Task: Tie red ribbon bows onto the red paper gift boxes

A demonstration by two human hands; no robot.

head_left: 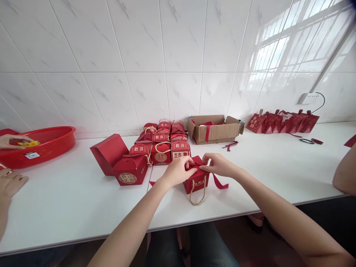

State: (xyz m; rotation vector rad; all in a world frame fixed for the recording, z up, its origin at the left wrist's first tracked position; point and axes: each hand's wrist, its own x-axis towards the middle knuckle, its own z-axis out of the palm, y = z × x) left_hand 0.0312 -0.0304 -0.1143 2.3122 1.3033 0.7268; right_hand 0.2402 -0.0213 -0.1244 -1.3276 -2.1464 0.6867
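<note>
A small red gift box with gold lettering stands near the table's front edge, its twisted rope handle hanging down the front. My left hand is at the box's top left, thumb and fingers pinched on the red ribbon. From the right, my right hand pinches the same ribbon over the lid. One ribbon tail curls onto the table on the right, and a short end shows at the left. The fingertips nearly meet at the middle of the lid, and they partly hide the ribbon there.
Several finished red boxes stand behind, with two open red boxes to their left. Further back are a cardboard box and a row of red bags. Another person's hand reaches into a red basket; another person's arm rests right.
</note>
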